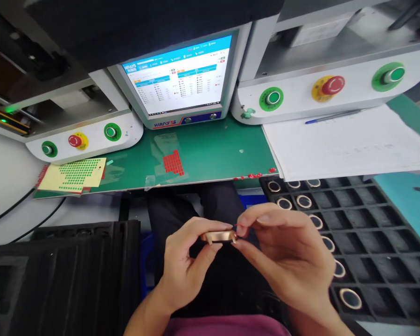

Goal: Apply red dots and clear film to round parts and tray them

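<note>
A gold-coloured watch case [220, 236] is held edge-on above my lap, its lugs towards me. My left hand [187, 259] pinches its left side between thumb and fingers. At the right end of the case, my right hand [287, 249] has its thumb and index finger closed round the edge. A small bit of red shows by the right index fingertip; whether it is a sticker I cannot tell. Beside the right hand lies a black compartment tray [371, 238] with several round gold-rimmed watch cases [350, 298] in its left columns.
Ahead is a green worktop [210, 154] with a sheet of red stickers [173, 163] and a yellow card of green dots [79, 175]. A monitor [182, 79] stands between two button panels. Papers [353, 144] with a blue pen [332, 116] lie right; stacked black trays [73, 280] stand left.
</note>
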### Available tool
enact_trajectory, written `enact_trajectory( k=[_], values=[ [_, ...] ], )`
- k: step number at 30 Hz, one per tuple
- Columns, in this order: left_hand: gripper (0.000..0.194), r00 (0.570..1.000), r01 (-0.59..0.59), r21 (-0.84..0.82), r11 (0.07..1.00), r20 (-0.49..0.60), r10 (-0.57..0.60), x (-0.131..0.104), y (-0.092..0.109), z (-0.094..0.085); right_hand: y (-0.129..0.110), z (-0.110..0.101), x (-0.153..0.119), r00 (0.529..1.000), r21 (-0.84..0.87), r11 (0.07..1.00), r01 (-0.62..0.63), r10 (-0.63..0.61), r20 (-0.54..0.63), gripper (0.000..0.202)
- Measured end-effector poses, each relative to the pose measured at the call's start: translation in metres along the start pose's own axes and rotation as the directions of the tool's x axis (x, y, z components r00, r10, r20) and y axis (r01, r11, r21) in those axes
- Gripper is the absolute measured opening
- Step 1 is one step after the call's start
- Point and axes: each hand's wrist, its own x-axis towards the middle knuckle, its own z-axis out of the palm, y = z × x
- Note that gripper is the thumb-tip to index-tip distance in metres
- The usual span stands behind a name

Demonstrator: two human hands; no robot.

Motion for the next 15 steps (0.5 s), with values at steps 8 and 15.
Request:
enact_trajectory(
  k=[8, 15],
  values=[
    [0.026, 0.999, -0.053, 0.008, 0.999, 0.014, 0.053, -0.001, -0.003, -0.002, -0.001, 0.001, 0.002, 1.000, 0.000, 1.000, 0.012, -0.012, -0.028, 0.062],
    [0.030, 0.998, -0.068, 0.009, 0.998, 0.013, 0.068, 0.001, -0.004, -0.003, 0.002, 0.006, -0.003, 0.989, -0.095, 0.991, 0.098, -0.107, -0.100, 0.065]
  ],
)
